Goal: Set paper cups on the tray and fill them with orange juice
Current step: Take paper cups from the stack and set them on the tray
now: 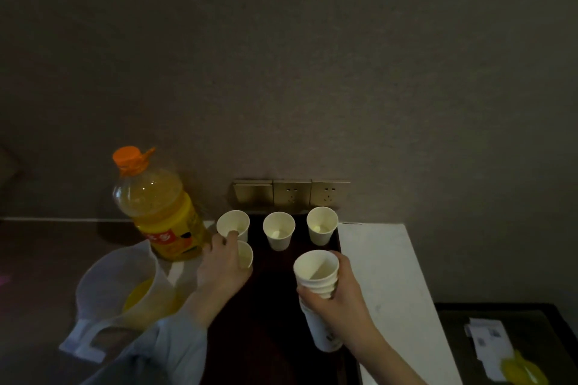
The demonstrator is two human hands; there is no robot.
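Three paper cups (278, 230) stood in a row at the back of the dark tray (269, 306); my left hand (223, 262) gripped a fourth (245, 255) in front. My right hand (336, 294) held the cup stack (317, 273) over the tray. OJ bottle (159, 206) & pitcher (122, 284) stood left on the tabletop (384, 275).

Counter (384, 262) with tray (269, 300), bottle (162, 206), jug (125, 284)
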